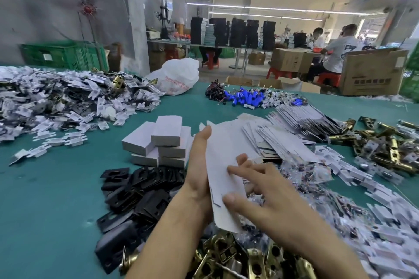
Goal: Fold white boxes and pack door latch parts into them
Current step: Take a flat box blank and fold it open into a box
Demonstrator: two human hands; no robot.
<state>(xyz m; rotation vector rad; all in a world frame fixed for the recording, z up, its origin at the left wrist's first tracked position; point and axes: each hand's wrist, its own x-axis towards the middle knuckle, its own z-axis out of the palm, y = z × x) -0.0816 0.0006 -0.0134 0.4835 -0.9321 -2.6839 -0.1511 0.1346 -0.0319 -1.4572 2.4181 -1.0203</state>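
Resting on the teal counter (45, 199), folded white cardboard boxes (165, 131) sit stacked behind black metal plates (140, 192). The left hand (199, 170), grip released, fingers straight, backs a flat white cardboard blank (222, 149) raised mid-counter; the right hand (260, 195) pinches it. Brass latch bodies (385, 149) lie rightward.

Factory packing floor; heaps of latches (226, 258) and plates (136, 197) by the left hand (199, 172); cartons (371, 72), stacked boxes (233, 31) and seated workers (337, 52) far beyond it; strip lights (249, 8) overhead.

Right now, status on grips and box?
Left grip flat against unfolded white box blank; right grip pinches it. Folded boxes stacked left. Nothing blocking.
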